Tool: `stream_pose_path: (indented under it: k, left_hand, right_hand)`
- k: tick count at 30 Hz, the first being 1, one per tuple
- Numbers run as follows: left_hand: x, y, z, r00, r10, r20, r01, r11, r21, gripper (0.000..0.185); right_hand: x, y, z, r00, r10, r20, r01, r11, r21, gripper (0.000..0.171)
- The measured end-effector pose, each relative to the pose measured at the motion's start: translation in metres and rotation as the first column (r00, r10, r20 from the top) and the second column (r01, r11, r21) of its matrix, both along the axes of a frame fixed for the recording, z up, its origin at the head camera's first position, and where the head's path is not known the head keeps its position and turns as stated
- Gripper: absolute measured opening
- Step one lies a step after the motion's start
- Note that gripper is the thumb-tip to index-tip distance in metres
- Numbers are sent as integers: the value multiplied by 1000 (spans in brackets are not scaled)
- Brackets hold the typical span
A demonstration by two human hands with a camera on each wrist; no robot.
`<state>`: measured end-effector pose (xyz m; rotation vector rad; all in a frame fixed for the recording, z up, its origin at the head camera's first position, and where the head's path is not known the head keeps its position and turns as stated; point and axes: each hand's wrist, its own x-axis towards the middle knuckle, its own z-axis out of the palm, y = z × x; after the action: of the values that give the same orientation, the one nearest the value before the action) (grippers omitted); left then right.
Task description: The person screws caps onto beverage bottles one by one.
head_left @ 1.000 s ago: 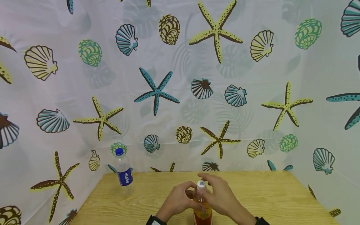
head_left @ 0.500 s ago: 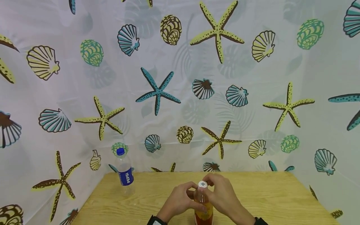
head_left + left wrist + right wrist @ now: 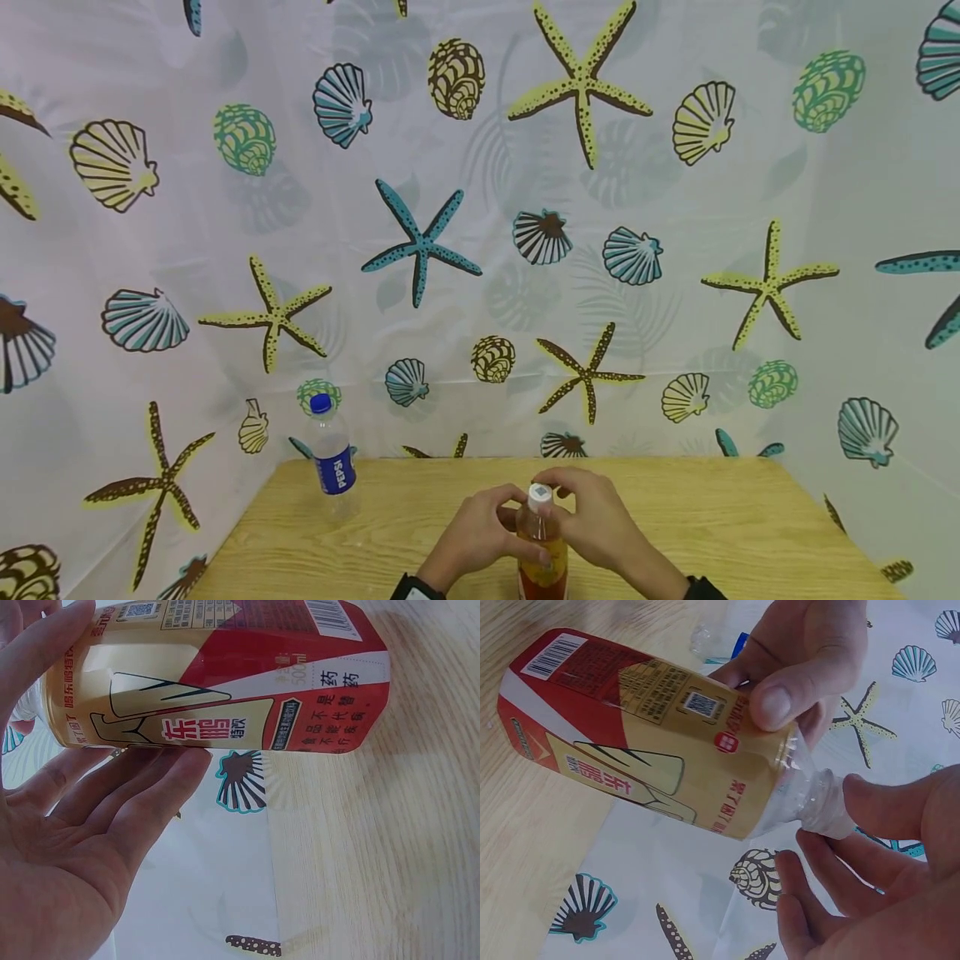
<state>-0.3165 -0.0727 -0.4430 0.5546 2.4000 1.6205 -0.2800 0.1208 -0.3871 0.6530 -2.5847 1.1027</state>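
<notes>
A plastic drink bottle [image 3: 542, 575] with a red and gold label stands upright near the table's front edge. My left hand [image 3: 482, 532] grips its upper body, the thumb [image 3: 776, 705] on the label's gold top part in the right wrist view. In the left wrist view the same bottle [image 3: 217, 690] has the left hand [image 3: 75, 847] round its upper end. My right hand [image 3: 596, 521] is at the white bottle cap [image 3: 540, 493], thumb [image 3: 881, 806] against one side and fingertips curled round the other. Part of the neck is hidden behind the fingers.
An upright clear bottle [image 3: 335, 471] with a blue cap and Pepsi label stands at the table's back left. Behind the wooden table [image 3: 712, 525] hangs a white cloth [image 3: 465, 317] printed with shells and starfish, which also runs along both sides.
The right hand's fingers close in around the cap, then loosen and spread a little from it. The left hand keeps its grip on the bottle.
</notes>
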Motion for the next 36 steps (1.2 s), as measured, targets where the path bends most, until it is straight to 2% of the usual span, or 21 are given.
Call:
stream_pose_path:
  k: [5,11,14,16,20,24,27,29,32,34,36]
  left_hand:
    - [1,0,1,1000,1,3,-1,1000,4,45]
    - [1,2,2,1000,4,-1,-4,1000,1,45]
    - [0,1,2,1000,0,-3,0,1000,-4,45]
    - [-1,-1,1,1000,9,-11,-9,1000,-20,46]
    - [-5,-8,1,997,57,-54,-60,997,-54,51]
    - [-14,-19,3,981,154,-119,-165,982,-91,58]
    - [-25,-31,4,946,274,-172,-297,947,-123,64]
    - [-32,-40,5,907,369,-205,-399,907,-136,66]
    - [-44,-55,7,838,486,-249,-528,838,-140,66]
    - [-51,-67,7,795,545,-265,-591,795,-140,63]
    - [-57,-80,7,763,585,-276,-635,759,-147,64]
  right_hand:
    - [-1,-5,-4,998,-56,-24,56,998,-24,16]
    - [-2,-5,-5,993,-83,-81,81,996,-25,16]
    - [0,-5,-6,995,-93,-39,91,995,-37,15]
    - [2,-5,-7,994,-106,2,106,993,-50,24]
    - [4,-6,-7,986,-163,44,166,983,-76,41]
    - [6,-4,-9,981,-186,46,190,978,-89,28]
    - [8,-1,-12,985,-168,48,171,981,-87,15]
    - [8,1,-14,986,-156,51,160,984,-84,11]
    - [8,3,-17,988,-146,58,150,985,-85,9]
    - [8,5,-18,988,-136,69,142,986,-87,8]
    - [8,7,-19,988,-130,82,137,987,-85,8]
